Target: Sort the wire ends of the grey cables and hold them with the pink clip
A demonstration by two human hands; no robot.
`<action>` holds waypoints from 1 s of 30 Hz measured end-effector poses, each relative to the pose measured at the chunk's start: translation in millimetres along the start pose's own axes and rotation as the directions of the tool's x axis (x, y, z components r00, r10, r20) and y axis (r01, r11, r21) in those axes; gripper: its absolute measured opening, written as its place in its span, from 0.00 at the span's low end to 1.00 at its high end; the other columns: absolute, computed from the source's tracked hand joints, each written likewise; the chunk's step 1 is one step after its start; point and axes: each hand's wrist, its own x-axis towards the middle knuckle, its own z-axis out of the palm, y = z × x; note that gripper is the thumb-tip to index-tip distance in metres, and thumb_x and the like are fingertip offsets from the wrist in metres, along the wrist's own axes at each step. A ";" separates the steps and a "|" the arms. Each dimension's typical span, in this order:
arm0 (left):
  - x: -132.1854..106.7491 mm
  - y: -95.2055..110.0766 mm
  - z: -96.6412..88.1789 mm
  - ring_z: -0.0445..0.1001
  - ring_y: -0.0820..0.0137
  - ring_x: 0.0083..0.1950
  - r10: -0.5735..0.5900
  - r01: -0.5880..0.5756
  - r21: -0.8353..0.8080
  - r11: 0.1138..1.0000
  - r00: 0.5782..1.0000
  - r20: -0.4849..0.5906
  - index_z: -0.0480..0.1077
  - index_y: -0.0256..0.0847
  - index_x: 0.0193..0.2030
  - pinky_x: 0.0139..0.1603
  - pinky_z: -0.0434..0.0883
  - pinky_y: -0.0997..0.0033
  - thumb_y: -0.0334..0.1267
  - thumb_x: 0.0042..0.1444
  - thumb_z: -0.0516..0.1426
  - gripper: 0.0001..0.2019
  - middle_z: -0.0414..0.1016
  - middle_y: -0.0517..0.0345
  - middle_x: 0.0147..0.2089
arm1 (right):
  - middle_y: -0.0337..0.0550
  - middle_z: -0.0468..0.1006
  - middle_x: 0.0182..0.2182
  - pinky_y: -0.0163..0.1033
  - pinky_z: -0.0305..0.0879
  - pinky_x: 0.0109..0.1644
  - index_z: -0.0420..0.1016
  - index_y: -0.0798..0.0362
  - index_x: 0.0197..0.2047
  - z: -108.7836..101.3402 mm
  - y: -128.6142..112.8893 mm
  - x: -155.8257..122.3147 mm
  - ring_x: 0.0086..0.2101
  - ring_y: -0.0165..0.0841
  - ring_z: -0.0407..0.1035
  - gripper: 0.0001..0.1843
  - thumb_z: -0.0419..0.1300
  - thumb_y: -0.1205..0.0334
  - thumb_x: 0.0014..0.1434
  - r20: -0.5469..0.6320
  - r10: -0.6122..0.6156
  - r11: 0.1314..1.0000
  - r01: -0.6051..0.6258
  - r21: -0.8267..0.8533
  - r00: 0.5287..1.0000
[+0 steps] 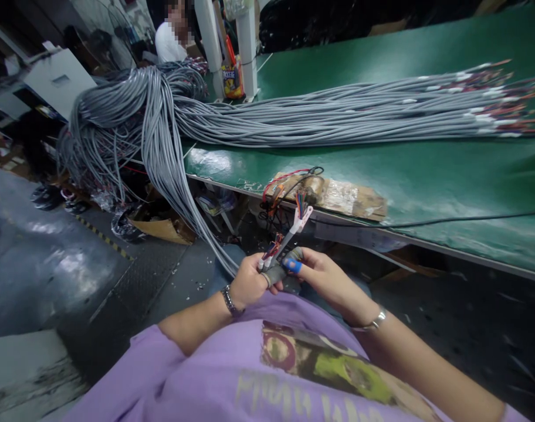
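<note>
My left hand (248, 281) is closed around several grey cables (217, 249) that run down to it from the bench. Short cable ends with coloured wires (274, 245) stick out above its fingers. One grey cable end with a white tag (300, 220) and fanned coloured wires points up towards the bench edge. Close beside the left hand, my right hand (317, 268) has its thumb and fingers pinched together, with blue and grey wraps on the digits. Whatever lies between its fingertips is hidden.
A long bundle of grey cables (320, 117) lies across the green bench (447, 176), its left part hanging over the edge. Taped cardboard (355, 199) with a small metal pot (312, 189) sits at the front edge. A person (171, 41) is beyond the bench.
</note>
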 end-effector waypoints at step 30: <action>0.4 2.5 -0.9 0.64 0.77 0.15 -0.029 0.031 -0.020 0.999 0.998 0.059 0.66 0.37 0.21 0.17 0.63 0.77 0.55 0.36 0.69 0.24 0.68 0.62 0.16 | 0.39 0.80 0.29 0.35 0.65 0.31 0.75 0.51 0.33 -4.6 4.4 1.8 0.28 0.30 0.70 0.23 0.76 0.55 0.34 -0.070 0.061 0.926 -0.030 0.377 0.996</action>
